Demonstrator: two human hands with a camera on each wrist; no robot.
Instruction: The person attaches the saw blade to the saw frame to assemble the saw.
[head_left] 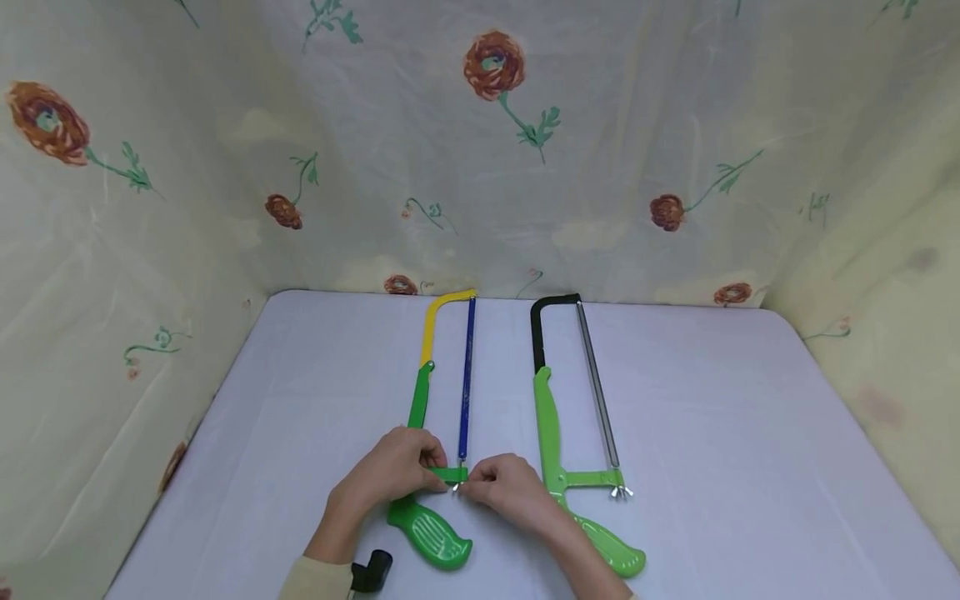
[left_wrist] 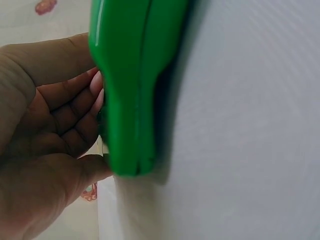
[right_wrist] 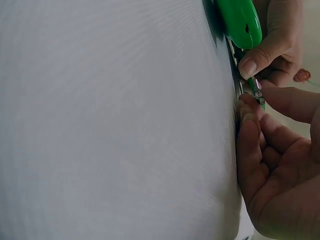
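A hacksaw with a green handle (head_left: 431, 535), a yellow front frame (head_left: 429, 329) and a blue blade (head_left: 467, 375) lies on the white table. My left hand (head_left: 393, 467) grips its green frame around the short crossbar (head_left: 452, 474); in the left wrist view the handle (left_wrist: 127, 85) hides part of the fingers. At the blade's near end, my right hand (head_left: 510, 492) pinches a small metal wing nut (right_wrist: 258, 95) between thumb and fingertips. The nut is partly covered by the fingers.
To the right lies a second hacksaw (head_left: 550, 417), light green and black with a grey blade, its wing nut (head_left: 621, 492) showing. A black fitting (head_left: 372, 572) sits by the left wrist. Floral cloth (head_left: 585, 183) hangs behind the table (head_left: 750, 433) and along both sides.
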